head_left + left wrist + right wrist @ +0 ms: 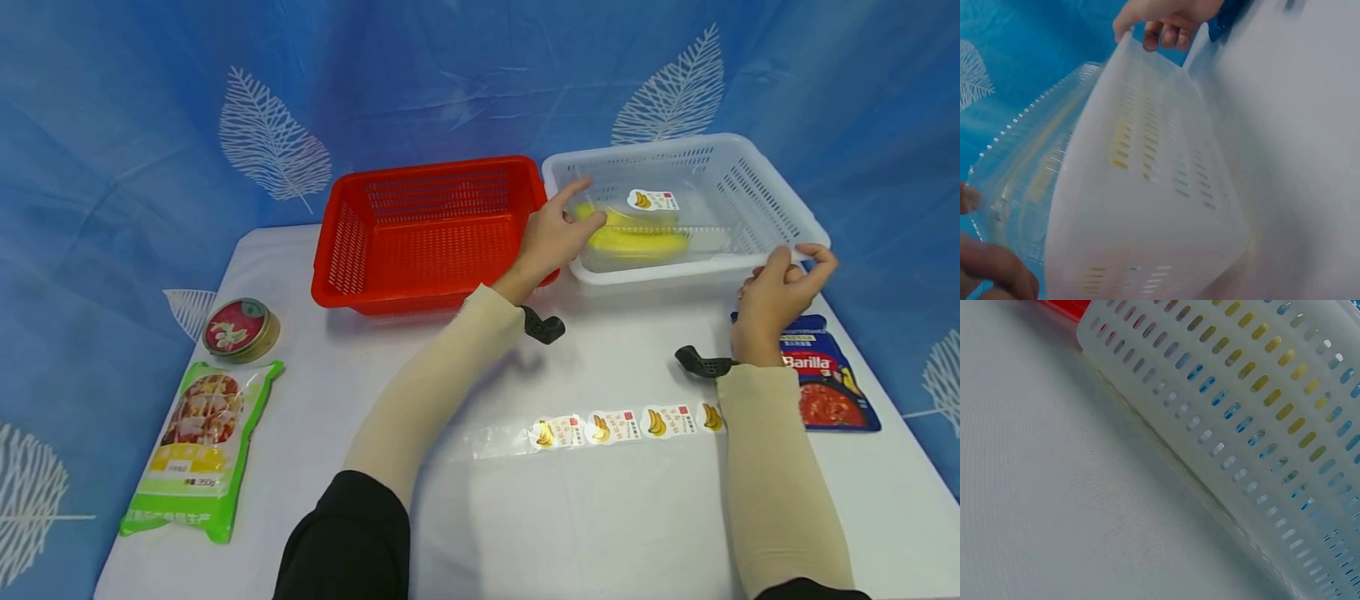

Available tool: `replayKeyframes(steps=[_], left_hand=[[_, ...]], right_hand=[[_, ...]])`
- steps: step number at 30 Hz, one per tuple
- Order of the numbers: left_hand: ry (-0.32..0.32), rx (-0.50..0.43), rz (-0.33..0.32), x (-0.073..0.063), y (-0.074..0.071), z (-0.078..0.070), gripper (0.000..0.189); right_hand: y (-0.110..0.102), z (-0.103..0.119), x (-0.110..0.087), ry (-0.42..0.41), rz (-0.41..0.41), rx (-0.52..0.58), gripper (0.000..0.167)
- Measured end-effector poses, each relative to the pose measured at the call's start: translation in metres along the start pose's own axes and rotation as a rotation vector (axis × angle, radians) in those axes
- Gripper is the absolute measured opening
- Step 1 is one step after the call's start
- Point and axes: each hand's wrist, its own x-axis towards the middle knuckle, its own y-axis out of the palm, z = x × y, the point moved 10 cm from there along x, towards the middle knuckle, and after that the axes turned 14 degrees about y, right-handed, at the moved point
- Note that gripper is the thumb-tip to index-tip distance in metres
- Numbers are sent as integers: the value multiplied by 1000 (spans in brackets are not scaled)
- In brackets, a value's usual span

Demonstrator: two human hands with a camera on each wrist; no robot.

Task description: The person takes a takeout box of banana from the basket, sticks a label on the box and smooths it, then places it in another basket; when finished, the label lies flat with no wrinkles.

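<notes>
At the back right, a white basket (772, 196) contains a clear plastic box (712, 217) of yellow bananas (637, 242) with a banana label (652, 200). My left hand (551, 237) is over the basket's left end, index finger extended and thumb apart, at the box's near-left end. In the left wrist view, its fingers (997, 265) lie beside the clear box edge; whether they press on it I cannot tell. My right hand (776, 296) pinches the basket's near-right corner rim. The right wrist view has only the basket's slotted side (1235, 419), not the hand.
A red basket (420, 296) adjoins the white one on its left. A strip of banana stickers (615, 427) lies near the table's middle. On the left are a round can (240, 329) and a green food bag (202, 450). A blue Barilla pouch (828, 375) sits beside my right forearm.
</notes>
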Motion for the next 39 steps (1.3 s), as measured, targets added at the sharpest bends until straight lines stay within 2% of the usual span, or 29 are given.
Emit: replayKeyframes(steps=[8, 18, 21, 23, 26, 28, 39], left_hand=[[-60, 146, 35, 3, 5, 2, 59], [-56, 312, 190, 8, 15, 0, 66], [-61, 404, 241, 9, 20, -1, 68], [-52, 507, 259, 9, 22, -4, 68], [-32, 660, 273, 9, 25, -9, 67], [-19, 723, 275, 9, 27, -12, 66], [-18, 917, 329, 9, 34, -12, 68]], right_hand=[[-1, -1, 2, 1, -11, 6, 22], [-1, -1, 2, 8, -27, -25, 24], [-1, -1, 2, 11, -31, -39, 24], [-1, -2, 2, 12, -33, -44, 24], [-1, -3, 3, 10, -28, -38, 25], [-2, -3, 3, 6, -24, -33, 24], [-1, -1, 1, -1, -9, -38, 25]])
